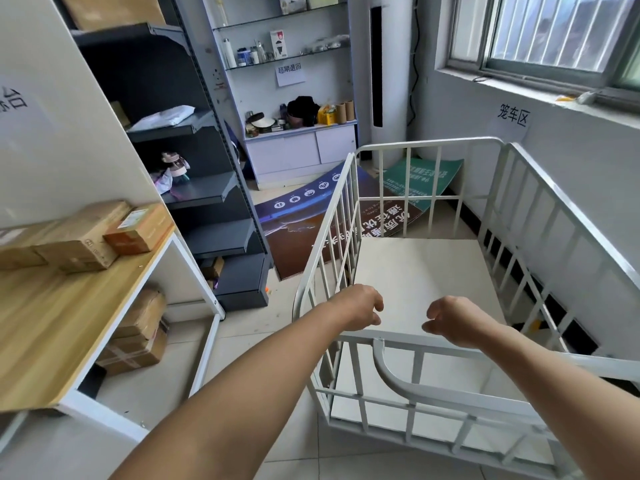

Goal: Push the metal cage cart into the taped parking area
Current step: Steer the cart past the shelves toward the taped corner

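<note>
We hover our left hand (360, 308) and right hand (453, 320), fingers curled but gripping nothing, just over the cart (415, 271) near rail beside the window wall; next, grab and push.

- cage cart (433, 282) centre-right, wall with window (554, 32) on its right
- both hands (360, 308) (453, 322) over near top rail
- table (52, 323) left, boxes (79, 237) on it
- shelving (194, 150) behind table
- floor boards (304, 216) beyond cart

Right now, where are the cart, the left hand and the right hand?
cart (429, 143), head view, on its far top rail.
left hand (362, 308), head view, on the back of the hand.
right hand (457, 318), head view, on the back of the hand.
</note>
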Motion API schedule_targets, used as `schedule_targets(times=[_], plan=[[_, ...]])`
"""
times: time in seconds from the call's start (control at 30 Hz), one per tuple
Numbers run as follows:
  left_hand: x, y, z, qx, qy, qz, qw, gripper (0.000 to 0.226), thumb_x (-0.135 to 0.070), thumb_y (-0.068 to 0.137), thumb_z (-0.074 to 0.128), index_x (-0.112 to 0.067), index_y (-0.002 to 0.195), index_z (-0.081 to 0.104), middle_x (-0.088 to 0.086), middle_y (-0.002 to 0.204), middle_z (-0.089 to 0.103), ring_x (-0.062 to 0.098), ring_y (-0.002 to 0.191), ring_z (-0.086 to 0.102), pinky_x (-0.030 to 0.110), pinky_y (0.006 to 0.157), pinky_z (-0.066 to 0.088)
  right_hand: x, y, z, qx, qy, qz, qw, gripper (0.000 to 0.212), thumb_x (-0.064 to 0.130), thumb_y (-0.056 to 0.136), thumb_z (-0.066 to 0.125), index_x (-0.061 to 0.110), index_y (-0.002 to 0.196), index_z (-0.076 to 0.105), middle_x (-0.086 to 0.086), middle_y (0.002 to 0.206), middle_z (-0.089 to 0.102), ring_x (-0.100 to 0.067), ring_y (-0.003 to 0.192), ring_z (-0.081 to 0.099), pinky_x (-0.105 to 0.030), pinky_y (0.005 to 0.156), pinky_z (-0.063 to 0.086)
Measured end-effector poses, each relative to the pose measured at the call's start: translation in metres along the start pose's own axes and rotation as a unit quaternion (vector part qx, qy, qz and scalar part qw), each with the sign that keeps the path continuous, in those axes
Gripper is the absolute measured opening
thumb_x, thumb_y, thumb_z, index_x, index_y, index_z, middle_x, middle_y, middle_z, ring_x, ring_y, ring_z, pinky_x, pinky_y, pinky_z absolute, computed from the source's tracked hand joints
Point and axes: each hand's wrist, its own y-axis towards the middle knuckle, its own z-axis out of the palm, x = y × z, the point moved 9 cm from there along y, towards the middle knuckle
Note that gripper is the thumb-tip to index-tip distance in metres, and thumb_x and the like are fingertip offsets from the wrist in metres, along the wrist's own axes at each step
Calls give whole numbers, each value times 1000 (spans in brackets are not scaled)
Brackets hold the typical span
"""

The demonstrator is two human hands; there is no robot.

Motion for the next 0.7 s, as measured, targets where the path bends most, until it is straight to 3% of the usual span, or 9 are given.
schedule_targets(times=[0.37,0.7], plan=[[-42,-16,23,-3,-4,-15,1000,36,-23,92,64,-16,128,61,6,134,58,26,122,55,33,102,45,-31,-24,-1,18,-10,-26,999,33,32,87,66,14,114,67,-9,115,67,-26,104,63,-28,87,49],[-59,-9,60,17,-14,-20,1000,35,-22,92,65,-16,126,63,5,131,59,24,119,57,30,97,45,-62,-41,10,25,-7,1,1000,34,30,87,67,12,116,66,-10,117,66,-29,107,62,-33,93,51]])
